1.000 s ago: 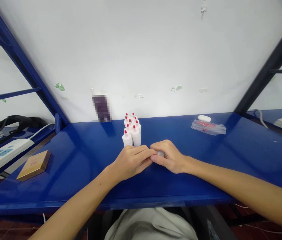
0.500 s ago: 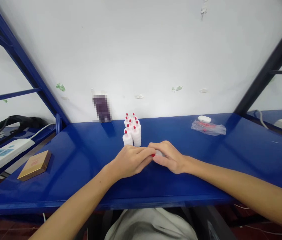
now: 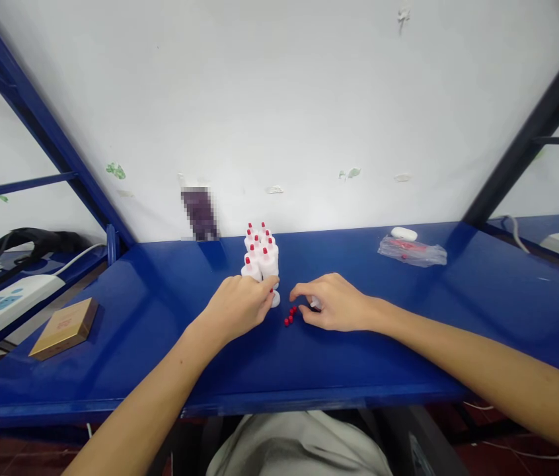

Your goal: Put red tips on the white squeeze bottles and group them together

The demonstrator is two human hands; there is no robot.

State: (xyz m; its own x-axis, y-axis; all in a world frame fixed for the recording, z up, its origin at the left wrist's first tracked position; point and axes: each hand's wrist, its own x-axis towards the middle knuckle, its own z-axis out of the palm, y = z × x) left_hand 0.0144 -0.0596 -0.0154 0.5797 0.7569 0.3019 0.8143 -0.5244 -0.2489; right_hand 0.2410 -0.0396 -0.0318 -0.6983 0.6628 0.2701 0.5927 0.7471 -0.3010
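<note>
White bottles with red caps stand upright in a close cluster on the blue table. Just in front of them, my left hand pinches a white bottle with a red tip, its fingers partly covering it. Several small red caps lie loose between my hands. On their right, my right hand is curled with thumb and forefinger apart, and a whitish piece shows inside its fingers. The rest of that piece is hidden by the palm.
A gold box lies at the left, near a white power strip. At the back right are a clear plastic bag with red pieces and a white oval object. A dark pixelated object leans on the wall.
My hands have moved apart. My left hand has gone left with a bottle towards the cluster, and my right thumb and forefinger have parted. The loose red caps have come into view.
</note>
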